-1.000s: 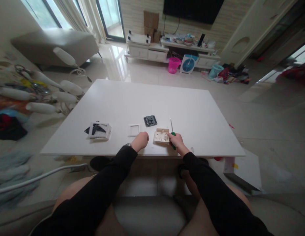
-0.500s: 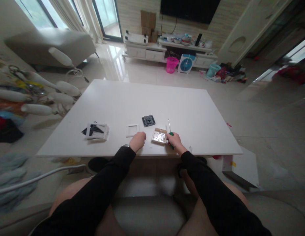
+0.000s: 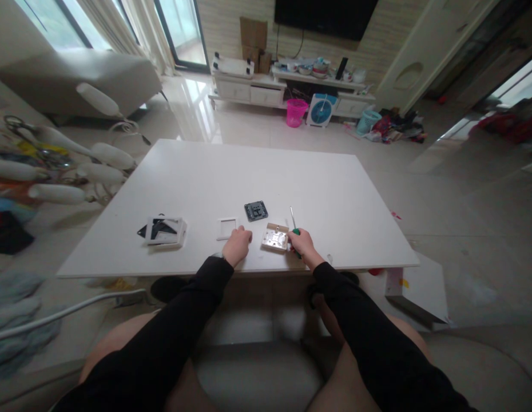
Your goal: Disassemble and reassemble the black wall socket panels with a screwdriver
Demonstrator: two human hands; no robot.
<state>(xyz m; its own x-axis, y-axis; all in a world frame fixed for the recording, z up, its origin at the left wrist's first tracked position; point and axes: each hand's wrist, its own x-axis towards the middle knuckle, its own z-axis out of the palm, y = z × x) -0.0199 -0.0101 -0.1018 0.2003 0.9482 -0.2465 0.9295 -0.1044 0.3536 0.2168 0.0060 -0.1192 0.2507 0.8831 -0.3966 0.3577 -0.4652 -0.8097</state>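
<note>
A: In what condition are the hands recorded?

B: A green-handled screwdriver is gripped by the right hand, its shaft directed away across the white surface. The fingers of the left hand are curled inward; whether the fingertips meet, or anything small is pinched, cannot be told.

A: And the cream mounting box?

B: The cream mounting box is placed between the hands, open side up, its right edge apparently touched by the right fingertips. The screwdriver is judged to be tucked in the palm so that those fingertips are freed for steadying.

A: How are the other parts arranged?

B: A dark switch module is laid beyond the box, and a white square frame is partly covered by the left hand. Stacked white frames with a black plate are set farther left, presumably for working room.
</note>
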